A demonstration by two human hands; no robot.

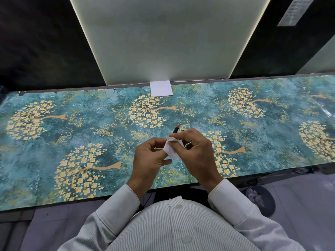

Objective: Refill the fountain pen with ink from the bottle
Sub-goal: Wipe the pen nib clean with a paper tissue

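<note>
A crumpled white tissue (171, 150) is pinched between my left hand (151, 160) and my right hand (194, 151) above the teal flowered desk top (90, 127). Behind my right hand's knuckles a dark pen (176, 129) with a red band and a thin metal tip pokes out, pointing away from me. Whether it rests on the desk or is held I cannot tell, as the hand hides its lower part. No ink bottle shows anywhere in view.
A small white square of paper (161, 88) lies at the desk's far edge against a pale wall panel (163, 42). On the floor at the lower right stands a dark bin (261, 198) with crumpled paper inside.
</note>
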